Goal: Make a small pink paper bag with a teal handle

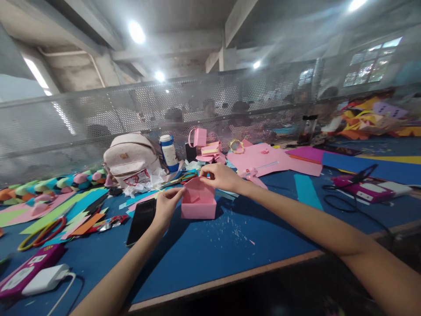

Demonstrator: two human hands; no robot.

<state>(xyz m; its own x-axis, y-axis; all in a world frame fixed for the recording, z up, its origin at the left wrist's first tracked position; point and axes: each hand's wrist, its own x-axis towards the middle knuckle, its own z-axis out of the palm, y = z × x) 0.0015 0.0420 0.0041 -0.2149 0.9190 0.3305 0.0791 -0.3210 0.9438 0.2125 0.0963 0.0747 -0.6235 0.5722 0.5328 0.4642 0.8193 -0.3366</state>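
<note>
Pinching rectangular pink box [198, 210] (folded paper), fingers [207, 169] bent

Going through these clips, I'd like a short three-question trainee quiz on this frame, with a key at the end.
1. True or false: the left hand and the right hand both have fingers at the upper part of the pink box.

2. Which item stands right beside the pale backpack, on its right?
A. A pair of scissors
B. A white bottle with a blue lid
C. A magenta power strip

3. Fill in: to the left of the pink box, a black ____ lies on the blue table.

Key: 1. True. 2. B. 3. Phone.
</note>
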